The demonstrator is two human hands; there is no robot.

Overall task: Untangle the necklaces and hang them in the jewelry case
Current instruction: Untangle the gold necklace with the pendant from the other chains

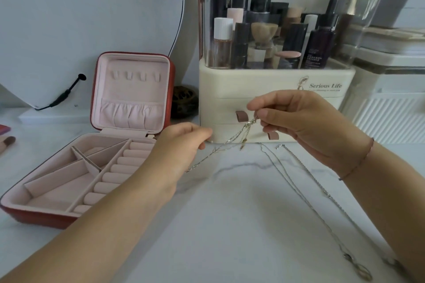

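Both hands, left [184, 142] and right [296, 122], pinch a chain [232, 140] above the table [230, 213], beside the open case [92, 156].

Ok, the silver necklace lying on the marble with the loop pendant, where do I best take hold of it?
Probably at the loop pendant, coming straight down from above: it is the bulkiest part, while the chain lies thin and flat on the table and gives little to pinch.
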